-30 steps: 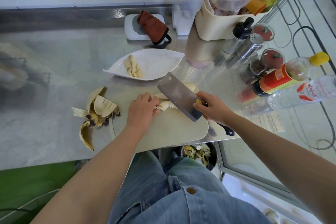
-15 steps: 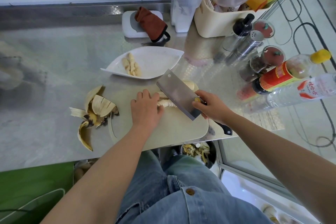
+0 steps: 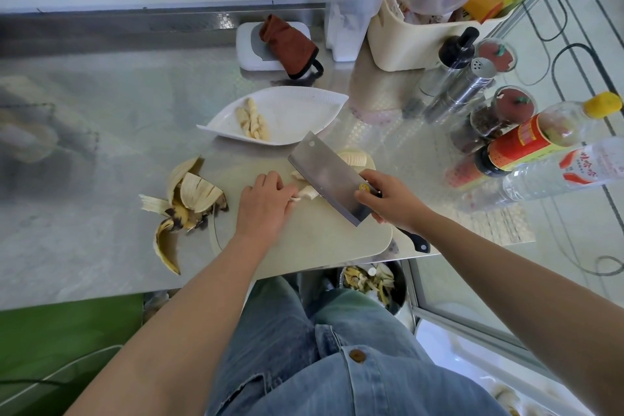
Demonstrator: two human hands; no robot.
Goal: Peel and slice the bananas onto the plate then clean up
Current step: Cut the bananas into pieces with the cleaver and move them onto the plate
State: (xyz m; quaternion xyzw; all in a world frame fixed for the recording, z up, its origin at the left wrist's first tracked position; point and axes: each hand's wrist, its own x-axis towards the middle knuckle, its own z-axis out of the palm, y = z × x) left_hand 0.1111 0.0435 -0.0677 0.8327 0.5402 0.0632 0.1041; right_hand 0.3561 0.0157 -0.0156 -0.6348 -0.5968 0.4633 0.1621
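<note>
Head view: right hand (image 3: 385, 197) grips the steel cleaver (image 3: 329, 176), left hand (image 3: 265, 208) pinches the pale peeled banana (image 3: 305, 191) on the beige cutting board (image 3: 320, 240). Some slices (image 3: 253, 123) sit on the white plate (image 3: 304, 115); yellow peels (image 3: 184, 203) on the surface await cleanup.

Brown cloth (image 3: 288, 44) on white box (image 3: 250, 49) at back; bottles (image 3: 526, 145) & spice jars (image 3: 499, 115) at right.

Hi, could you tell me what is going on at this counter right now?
A person is slicing a peeled banana on the cutting board. The left hand steadies it and the right hand holds a cleaver. Some slices lie on the white plate; peels sit beside the board.
</note>
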